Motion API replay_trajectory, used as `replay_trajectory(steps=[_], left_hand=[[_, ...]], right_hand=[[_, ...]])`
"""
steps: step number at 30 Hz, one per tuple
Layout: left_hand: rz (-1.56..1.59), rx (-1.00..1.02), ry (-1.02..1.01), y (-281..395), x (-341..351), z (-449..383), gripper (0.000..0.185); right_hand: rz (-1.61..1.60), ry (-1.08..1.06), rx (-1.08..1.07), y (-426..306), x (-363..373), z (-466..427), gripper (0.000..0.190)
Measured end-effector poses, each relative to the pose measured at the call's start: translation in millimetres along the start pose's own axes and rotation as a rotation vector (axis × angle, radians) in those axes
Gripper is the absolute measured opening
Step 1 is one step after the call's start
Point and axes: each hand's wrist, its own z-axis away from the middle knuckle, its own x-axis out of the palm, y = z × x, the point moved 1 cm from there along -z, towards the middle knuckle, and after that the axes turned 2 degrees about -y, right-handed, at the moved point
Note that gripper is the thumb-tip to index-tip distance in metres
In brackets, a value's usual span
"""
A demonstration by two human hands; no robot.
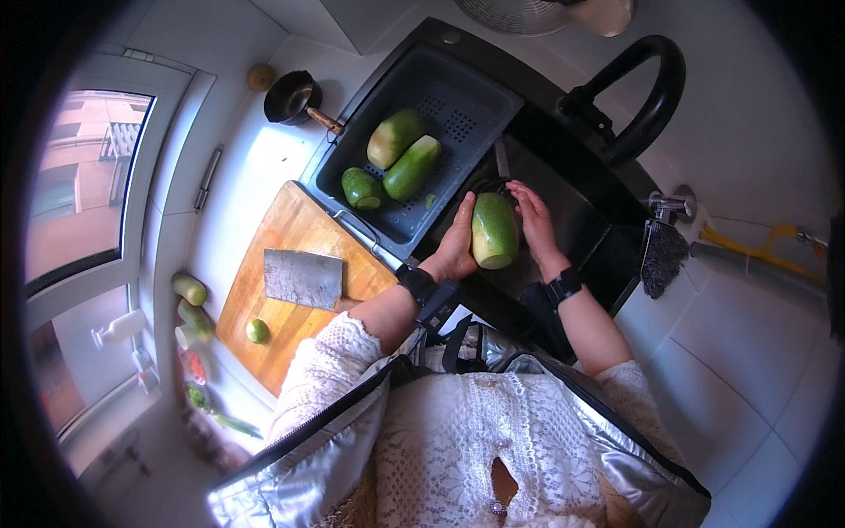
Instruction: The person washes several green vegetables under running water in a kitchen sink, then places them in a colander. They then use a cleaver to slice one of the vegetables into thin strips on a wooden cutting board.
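Note:
Over the black sink point(581, 218), my left hand point(455, 244) holds a cut piece of green radish point(495, 228) against its palm. My right hand point(536, 221) is beside the radish's other side, fingers extended; whether it touches the skin is hard to tell. Three more pieces, one pale and green point(396, 137), one longer point(412, 168) and one short point(361, 189), lie in the grey perforated basin point(475, 92) to the left. A cleaver point(304, 278) rests flat on the wooden cutting board point(366, 264), near a small green end piece point(257, 331).
A black faucet point(660, 99) arches over the sink's far side. A small pan point(290, 99) with a wooden handle stands by the basin. Other vegetables point(190, 290) lie along the window side. A dark scouring pad point(663, 259) hangs at the right near a yellow hose point(759, 254).

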Motion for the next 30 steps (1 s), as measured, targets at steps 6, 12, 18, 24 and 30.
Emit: replay_trajectory(steps=[6, 12, 18, 24, 30], left_hand=[[-0.117, 0.064, 0.240, -9, -38, -15, 0.078], [-0.255, 0.122, 0.584, -9, -27, -11, 0.063], [-0.209, -0.115, 0.127, 0, -7, -5, 0.055], [-0.176, -0.117, -0.058, 4, 23, 10, 0.045], [-0.061, -0.273, -0.120, 7, 14, 1, 0.052]], right_hand=[[0.322, 0.253, 0.121, 116, -24, -33, 0.027], [-0.612, 0.123, 0.455, 84, -6, 3, 0.029], [0.211, -0.201, -0.301, -30, 32, 35, 0.026], [-0.381, -0.265, 0.254, -61, 20, 21, 0.026], [-0.095, -0.184, -0.207, -70, 23, 34, 0.034]])
